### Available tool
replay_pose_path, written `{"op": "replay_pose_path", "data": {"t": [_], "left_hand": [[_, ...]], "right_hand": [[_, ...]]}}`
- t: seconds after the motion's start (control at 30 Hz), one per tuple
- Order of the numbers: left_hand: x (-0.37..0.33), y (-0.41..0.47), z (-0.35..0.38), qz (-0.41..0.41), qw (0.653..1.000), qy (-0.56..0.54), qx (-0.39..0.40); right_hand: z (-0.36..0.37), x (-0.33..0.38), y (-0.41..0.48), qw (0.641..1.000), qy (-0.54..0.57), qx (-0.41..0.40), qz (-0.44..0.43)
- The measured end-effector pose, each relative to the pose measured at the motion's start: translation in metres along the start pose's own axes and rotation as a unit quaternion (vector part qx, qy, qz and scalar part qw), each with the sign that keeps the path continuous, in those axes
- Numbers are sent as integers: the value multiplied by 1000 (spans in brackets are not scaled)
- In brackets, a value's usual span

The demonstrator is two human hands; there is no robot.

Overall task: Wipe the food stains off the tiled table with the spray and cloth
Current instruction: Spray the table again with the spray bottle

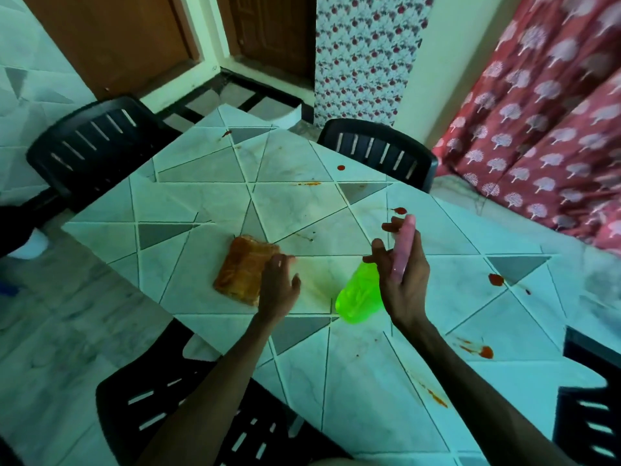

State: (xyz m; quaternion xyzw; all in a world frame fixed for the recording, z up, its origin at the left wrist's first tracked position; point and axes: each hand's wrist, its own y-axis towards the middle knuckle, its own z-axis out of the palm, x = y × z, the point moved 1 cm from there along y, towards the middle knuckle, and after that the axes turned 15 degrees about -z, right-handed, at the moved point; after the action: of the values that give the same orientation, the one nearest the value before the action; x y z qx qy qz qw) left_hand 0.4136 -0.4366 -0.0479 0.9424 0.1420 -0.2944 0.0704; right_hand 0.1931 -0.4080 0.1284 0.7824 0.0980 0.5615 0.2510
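Nearest, a black slatted plastic chair [161,398] is tucked against the near edge of the pale tiled table [353,381], whose white and grey triangular tiles are split by light grout lines. Both bare forearms reach over it. On the near right lie a red-orange food smear [485,351] and a thin streak [437,398], beside a second black chair [591,415]. The right hand [403,277] grips a translucent bright green plastic spray bottle [358,294] with a pale pink head, fingers curled round the neck and head; the bottle is tilted, its base towards the person and lifted off the tiles. The left hand [277,287] is palm down, fingers loosely stretched and slightly apart, fingertips over the right edge of a folded orange-brown cloth [242,269] lying flat on the table; blur hides whether they press it. Further out sit red blobs [495,279], [399,210], [341,167] and [226,133]. Two more black chairs [94,142], [379,149] stand at the far sides, then brown wooden doors [111,38] and a red patterned curtain [537,129].
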Motion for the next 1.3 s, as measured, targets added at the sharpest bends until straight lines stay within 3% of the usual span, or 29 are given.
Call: {"op": "replay_pose_path", "data": {"t": [0.07, 0.27, 0.5, 0.6, 0.8, 1.13, 1.3], "left_hand": [[-25, -18, 28, 91, 993, 19, 75], [-98, -64, 91, 185, 963, 89, 175], [-171, -102, 138, 177, 910, 229, 298], [-166, -100, 138, 135, 909, 235, 316], [-173, -99, 138, 113, 916, 213, 320], [-206, -70, 142, 124, 930, 215, 273], [-237, -40, 161, 158, 908, 230, 313]], "right_hand": [[-30, 0, -6, 999, 0, -36, 36], [-123, -6, -25, 985, -8, -126, 114], [-236, -58, -52, 933, -64, -177, 306], [-262, -84, -65, 908, -86, -176, 371], [-302, -134, -72, 873, 5, -172, 456], [-301, -170, -30, 859, 29, -214, 463], [-311, -169, -2, 837, 58, -258, 479]]}}
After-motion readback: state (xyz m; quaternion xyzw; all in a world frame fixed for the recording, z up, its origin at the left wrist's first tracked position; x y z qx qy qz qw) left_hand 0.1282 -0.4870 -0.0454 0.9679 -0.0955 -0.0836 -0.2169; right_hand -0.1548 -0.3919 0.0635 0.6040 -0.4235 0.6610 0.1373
